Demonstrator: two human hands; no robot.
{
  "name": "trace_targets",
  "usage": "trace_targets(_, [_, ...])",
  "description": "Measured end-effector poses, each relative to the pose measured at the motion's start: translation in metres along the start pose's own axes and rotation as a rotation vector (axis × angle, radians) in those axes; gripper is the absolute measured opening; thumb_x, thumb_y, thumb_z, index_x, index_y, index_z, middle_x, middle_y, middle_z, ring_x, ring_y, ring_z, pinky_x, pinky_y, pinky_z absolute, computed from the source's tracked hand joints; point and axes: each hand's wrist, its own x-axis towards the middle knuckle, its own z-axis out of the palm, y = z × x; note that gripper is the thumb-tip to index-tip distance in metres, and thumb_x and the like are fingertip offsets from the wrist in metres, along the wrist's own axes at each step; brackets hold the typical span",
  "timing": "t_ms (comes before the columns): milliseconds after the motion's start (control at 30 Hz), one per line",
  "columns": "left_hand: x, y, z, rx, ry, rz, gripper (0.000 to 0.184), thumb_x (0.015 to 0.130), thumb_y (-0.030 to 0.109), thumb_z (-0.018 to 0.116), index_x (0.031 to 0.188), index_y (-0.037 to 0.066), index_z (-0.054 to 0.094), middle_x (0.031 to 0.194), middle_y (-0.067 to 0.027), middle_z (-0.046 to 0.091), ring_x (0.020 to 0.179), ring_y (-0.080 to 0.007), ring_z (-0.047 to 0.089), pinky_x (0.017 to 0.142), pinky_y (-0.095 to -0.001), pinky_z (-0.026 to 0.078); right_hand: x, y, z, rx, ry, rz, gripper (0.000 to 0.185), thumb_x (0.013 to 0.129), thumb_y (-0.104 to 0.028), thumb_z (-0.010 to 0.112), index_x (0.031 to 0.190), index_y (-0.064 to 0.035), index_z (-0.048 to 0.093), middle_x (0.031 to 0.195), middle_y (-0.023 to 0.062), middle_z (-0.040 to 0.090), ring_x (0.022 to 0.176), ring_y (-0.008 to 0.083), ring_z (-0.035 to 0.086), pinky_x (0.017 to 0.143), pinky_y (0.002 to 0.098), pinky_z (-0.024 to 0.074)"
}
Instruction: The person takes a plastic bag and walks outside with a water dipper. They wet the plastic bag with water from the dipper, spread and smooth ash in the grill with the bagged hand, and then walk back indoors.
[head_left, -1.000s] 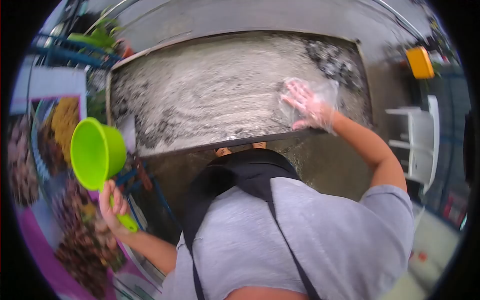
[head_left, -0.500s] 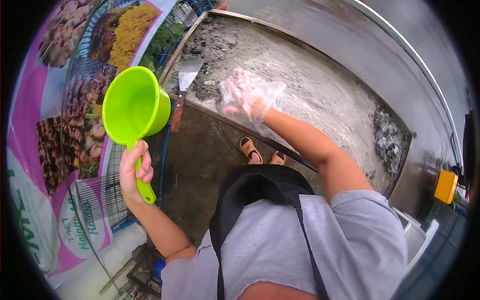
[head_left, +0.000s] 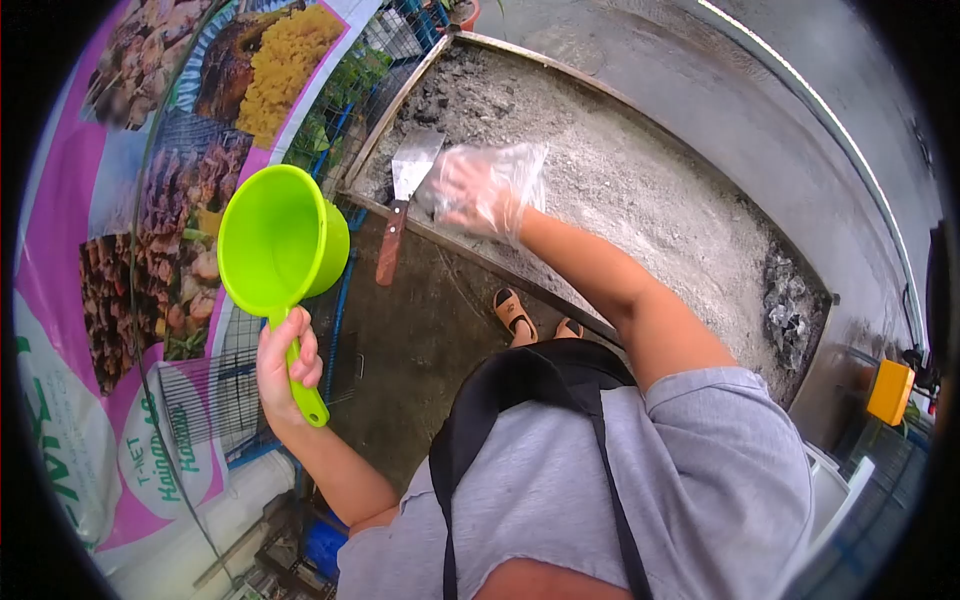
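Note:
My left hand [head_left: 288,365] is closed round the handle of a lime-green water dipper [head_left: 270,240], whose mouth faces up toward me; no contents show in it. A clear, loose plastic glove covers my right hand [head_left: 480,195]. Its fingers are spread over the pale grey ash [head_left: 640,210] in a long shallow tray [head_left: 560,278]; whether they touch the ash I cannot tell. Just left of those fingers, a scraper [head_left: 392,240] with a brown wooden handle rests across the tray's near edge, its metal blade over the ash.
Foil-like crumpled material [head_left: 788,310] lies at the tray's right end. A printed food banner [head_left: 110,190] hangs on the left, beside a wire grill rack [head_left: 205,400]. A yellow object [head_left: 890,392] and a white plastic chair [head_left: 835,490] are at the right. Wet floor [head_left: 400,350] lies below.
My gloved right hand has moved nearer to the scraper, with its fingers spread. The view has shifted slightly; my left hand still holds the dipper.

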Motion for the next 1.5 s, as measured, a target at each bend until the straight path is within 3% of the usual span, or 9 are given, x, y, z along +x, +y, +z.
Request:
trace_targets(267, [0.014,0.005,-0.016,-0.016,-0.032,-0.004,0.015,0.090,0.020,0.055,0.085,0.007,0.049,0.052,-0.0009,0.043,0.034,-0.0035,0.027,0.030,-0.0173,0.024,0.023,0.076,-0.083,0.294,-0.247,1.173,0.042,0.094,-0.036,0.037,0.123,-0.0064,0.047,0.123,0.0201,0.049,0.107,0.0337,0.051,0.093,0.0395,0.0418])
trace_targets(367, [0.023,0.007,-0.015,-0.009,-0.020,-0.020,0.015,0.090,0.020,0.055,0.084,0.007,0.049,0.052,-0.0008,0.043,0.034,-0.0033,0.028,0.030,-0.0173,0.024,0.004,0.082,-0.004,-0.513,-0.001,0.691,0.043,0.090,-0.027,0.040,0.128,-0.0094,0.046,0.130,0.0198,0.043,0.121,0.0324,0.040,0.099,0.0466,0.0347])
trace_targets(500, [0.031,0.005,-0.014,-0.048,-0.053,-0.012,0.013,0.095,0.017,0.048,0.086,0.007,0.047,0.053,0.0008,0.043,0.032,-0.0005,0.028,0.028,-0.0152,0.023,0.078,0.065,-0.050,-0.079,-0.164,0.412,0.038,0.090,-0.035,0.036,0.108,-0.0100,0.058,0.106,0.0126,0.059,0.097,0.0276,0.057,0.081,0.0415,0.0449])
trace_targets(567, [0.035,0.010,-0.012,-0.043,-0.051,-0.020,0.014,0.095,0.017,0.048,0.086,0.007,0.047,0.053,0.0004,0.044,0.032,-0.0005,0.027,0.028,-0.0153,0.023,0.137,0.070,-0.104,0.285,-0.640,0.819,0.037,0.090,-0.035,0.036,0.108,-0.0109,0.058,0.106,0.0142,0.059,0.096,0.0287,0.057,0.080,0.0425,0.0445])
trace_targets(700, [0.041,0.017,-0.012,-0.026,-0.050,-0.030,0.014,0.094,0.016,0.048,0.085,0.006,0.047,0.053,0.0000,0.044,0.032,-0.0006,0.028,0.028,-0.0153,0.023,0.066,0.142,0.062,-0.356,-0.095,0.671,0.037,0.092,-0.031,0.036,0.119,-0.0127,0.054,0.117,0.0173,0.053,0.109,0.0337,0.050,0.093,0.0477,0.0379])
trace_targets(933, [0.046,0.020,-0.012,-0.006,-0.065,-0.032,0.016,0.089,0.020,0.056,0.087,0.004,0.052,0.051,-0.0020,0.044,0.033,-0.0041,0.029,0.030,-0.0180,0.025,0.120,0.111,0.039,0.736,0.109,0.938,0.033,0.089,-0.025,0.037,0.111,-0.0097,0.058,0.102,0.0146,0.056,0.090,0.0327,0.054,0.085,0.0472,0.0417])
trace_targets(1033, [0.043,0.025,-0.008,0.002,-0.060,-0.025,0.014,0.091,0.018,0.052,0.087,0.005,0.049,0.052,-0.0009,0.044,0.033,-0.0026,0.027,0.029,-0.0168,0.024,0.108,0.127,0.059,-0.218,-0.135,0.390,0.034,0.084,-0.017,0.041,0.113,-0.0094,0.058,0.114,0.0180,0.056,0.104,0.0376,0.053,0.087,0.0472,0.0423])
trace_targets(1433, [0.045,0.020,-0.008,-0.003,-0.084,-0.005,0.016,0.089,0.020,0.056,0.086,0.005,0.052,0.051,-0.0016,0.045,0.033,-0.0038,0.029,0.030,-0.0180,0.025,0.145,0.014,-0.113,1.033,-0.639,0.740,0.043,0.092,-0.031,0.042,0.128,-0.0080,0.048,0.130,0.0159,0.049,0.119,0.0277,0.048,0.102,0.0451,0.0383])
trace_targets(1500, [0.045,0.018,-0.007,-0.011,-0.091,0.001,0.016,0.089,0.021,0.056,0.086,0.005,0.052,0.051,-0.0016,0.045,0.033,-0.0036,0.029,0.030,-0.0179,0.025,0.072,0.027,-0.008,0.150,-0.219,-0.139,0.043,0.093,-0.020,0.039,0.136,-0.0176,0.039,0.134,0.0110,0.042,0.115,0.0238,0.048,0.102,0.0441,0.0374])
